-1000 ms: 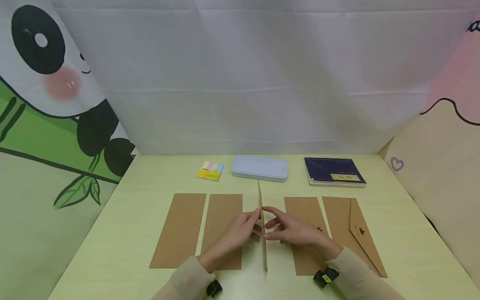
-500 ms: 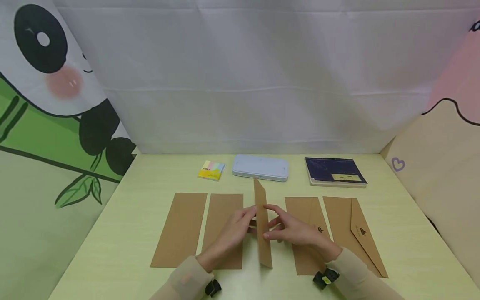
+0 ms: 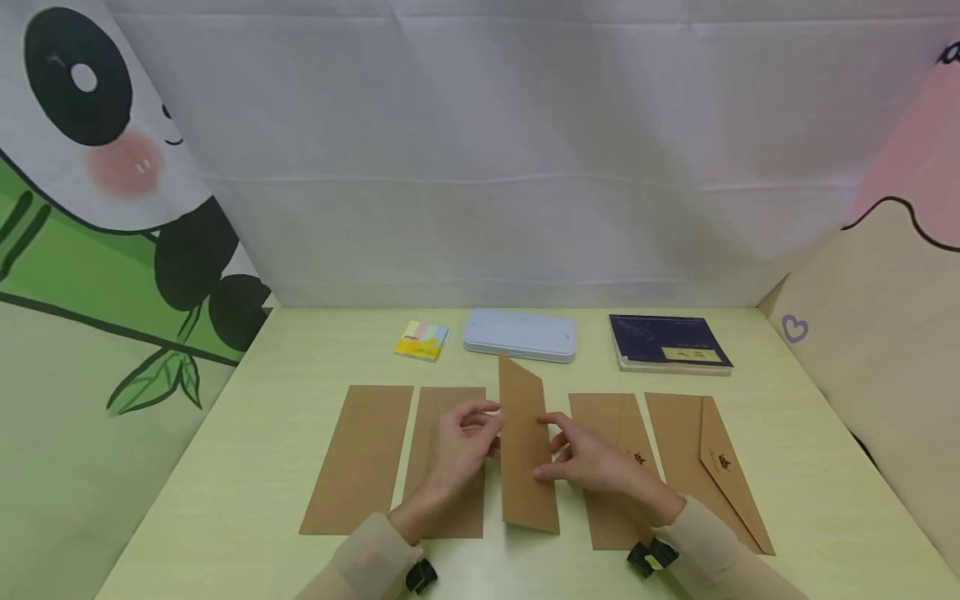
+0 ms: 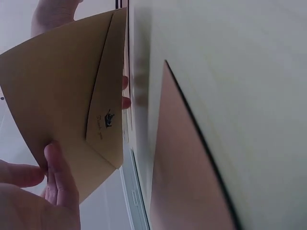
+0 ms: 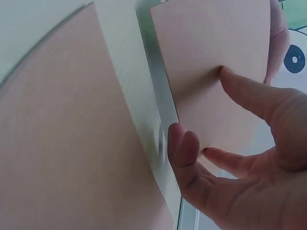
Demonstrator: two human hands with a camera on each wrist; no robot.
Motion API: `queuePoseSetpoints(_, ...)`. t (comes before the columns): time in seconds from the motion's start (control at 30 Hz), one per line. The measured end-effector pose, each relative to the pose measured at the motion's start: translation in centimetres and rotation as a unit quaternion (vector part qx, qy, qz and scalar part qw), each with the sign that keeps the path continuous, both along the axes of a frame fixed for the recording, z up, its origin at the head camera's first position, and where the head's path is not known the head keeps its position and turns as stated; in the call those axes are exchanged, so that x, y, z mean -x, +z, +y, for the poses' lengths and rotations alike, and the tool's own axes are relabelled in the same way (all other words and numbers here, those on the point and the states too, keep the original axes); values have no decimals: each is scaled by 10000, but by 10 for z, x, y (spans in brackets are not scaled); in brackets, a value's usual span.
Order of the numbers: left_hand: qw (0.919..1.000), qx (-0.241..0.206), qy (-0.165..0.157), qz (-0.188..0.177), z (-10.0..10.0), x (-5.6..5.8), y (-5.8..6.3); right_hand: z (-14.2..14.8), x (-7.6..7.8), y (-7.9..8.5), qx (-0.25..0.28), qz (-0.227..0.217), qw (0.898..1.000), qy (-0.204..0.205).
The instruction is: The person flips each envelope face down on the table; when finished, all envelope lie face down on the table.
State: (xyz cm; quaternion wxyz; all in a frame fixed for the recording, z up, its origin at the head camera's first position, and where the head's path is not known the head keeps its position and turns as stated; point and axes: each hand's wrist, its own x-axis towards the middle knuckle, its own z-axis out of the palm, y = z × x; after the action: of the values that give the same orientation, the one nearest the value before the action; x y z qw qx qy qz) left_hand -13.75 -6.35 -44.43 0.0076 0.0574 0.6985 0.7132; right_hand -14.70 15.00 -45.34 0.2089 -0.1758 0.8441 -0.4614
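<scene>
A brown kraft envelope (image 3: 525, 442) stands nearly upright over the middle of the table, its plain side facing the head camera. My left hand (image 3: 457, 450) pinches its left edge between thumb and fingers. With thumb and index fingertips, my right hand (image 3: 596, 462) touches the plain face near the right edge; its other fingers (image 5: 184, 143) bend beside that edge. In the left wrist view, the envelope's other side shows a flap (image 4: 106, 100) with a dark crown print. Flat envelopes lie either side: two plain-side up (image 3: 356, 458) at left, two flap-side up (image 3: 675, 425) at right.
Along the back of the table (image 3: 225, 500) lie a yellow sticky-note pack (image 3: 422, 342), a pale blue pencil case (image 3: 519, 335) and a dark blue notebook (image 3: 667, 342). A white cloth (image 3: 480, 167) hangs behind them.
The held envelope has turned from edge-on so that its plain face shows to the head camera. My left hand has shifted slightly left with its edge; my right hand has barely moved.
</scene>
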Motion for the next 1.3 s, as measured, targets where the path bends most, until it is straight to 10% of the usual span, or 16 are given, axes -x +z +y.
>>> queuePoseSetpoints(0.57,9866,1628,-107,-70,-9,4,-20,-4,-4,0,-1130,723,9900,-437)
queuePoseSetpoints(1.3,9154,3863,-1134,-16,-8,1,-16,-11,-16,2,-2104,1009,9697,-717)
